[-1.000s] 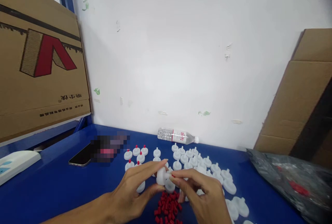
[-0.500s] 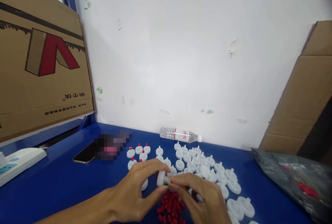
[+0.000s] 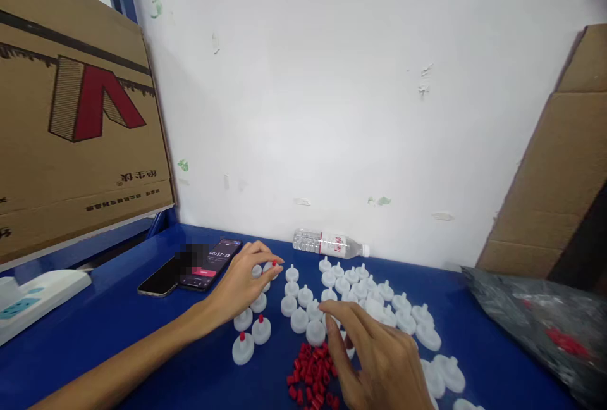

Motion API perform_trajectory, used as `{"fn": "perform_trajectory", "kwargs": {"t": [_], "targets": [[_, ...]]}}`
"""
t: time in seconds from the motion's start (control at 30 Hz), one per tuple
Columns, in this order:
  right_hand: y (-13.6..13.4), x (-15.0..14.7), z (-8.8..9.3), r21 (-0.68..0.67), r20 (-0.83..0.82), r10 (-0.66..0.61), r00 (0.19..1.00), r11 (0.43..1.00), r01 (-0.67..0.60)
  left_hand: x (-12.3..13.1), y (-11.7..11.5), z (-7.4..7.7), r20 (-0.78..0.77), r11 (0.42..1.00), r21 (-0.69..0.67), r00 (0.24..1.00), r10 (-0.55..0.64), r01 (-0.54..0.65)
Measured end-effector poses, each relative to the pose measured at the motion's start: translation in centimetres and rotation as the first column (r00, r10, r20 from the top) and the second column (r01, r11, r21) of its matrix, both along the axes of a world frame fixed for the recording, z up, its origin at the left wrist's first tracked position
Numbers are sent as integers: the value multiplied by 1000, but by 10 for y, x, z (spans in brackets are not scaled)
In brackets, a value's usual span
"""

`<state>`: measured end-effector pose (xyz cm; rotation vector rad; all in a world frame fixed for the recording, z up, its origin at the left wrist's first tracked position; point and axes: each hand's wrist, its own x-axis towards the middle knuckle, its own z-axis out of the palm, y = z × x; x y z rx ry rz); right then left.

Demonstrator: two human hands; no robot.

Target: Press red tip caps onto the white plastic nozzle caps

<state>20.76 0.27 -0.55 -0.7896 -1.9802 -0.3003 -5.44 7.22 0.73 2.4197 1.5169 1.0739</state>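
Observation:
My left hand [image 3: 249, 274] is pinching a white round disc-shaped fitting with a small red cap on its stem [image 3: 274, 264], at the far end of a group of similar red-capped fittings [image 3: 243, 348]. Its fingers partly cover that group. Over the uncapped white fittings [image 3: 299, 319], my right hand [image 3: 377, 350] has thumb and index finger slightly apart, their tips beside one white fitting [image 3: 313, 310]. I see nothing held in the right hand; its other fingers are curled. A pile of small red caps [image 3: 310, 375] lies just left of the right hand.
More white fittings [image 3: 405, 321] spread to the right on the blue table [image 3: 190, 359]. A plastic bottle [image 3: 327, 243] lies by the wall. Two phones [image 3: 220, 261], a white power strip [image 3: 42, 296], a grey plastic bag [image 3: 531, 321] and cardboard boxes [image 3: 85, 163] stand or lie around.
Both hands were together around one white fitting above the red caps. My left hand has carried a fitting away to the far left group; the right hand has let go and moved among the white fittings.

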Motion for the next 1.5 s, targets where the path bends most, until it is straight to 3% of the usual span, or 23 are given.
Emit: {"fn": "perform_trajectory", "kwargs": {"t": [0.17, 0.33, 0.77, 1.13, 1.3, 1.5], "targets": [[3, 2, -4, -42, 95, -78, 992, 996, 82, 0, 4, -6, -42, 996, -92, 999, -18, 14], [5, 0, -7, -72, 53, -102, 993, 992, 106, 0, 6, -9, -80, 989, -144, 997, -22, 10], [1, 1, -3, -85, 69, -111, 991, 990, 117, 5, 0, -5, -82, 983, -155, 990, -113, 99], [2, 0, -1, -85, 47, -105, 993, 990, 109, -1, -4, -11, -198, 984, -123, 968, -155, 133], [1, 1, -1, -100, 78, -107, 991, 988, 115, -6, -6, -6, -320, 954, -249, 915, -245, 168], [-1, 1, -3, -118, 95, -121, 988, 984, 132, -5, -3, -3, -360, 944, -295, 897, -254, 149]]}}
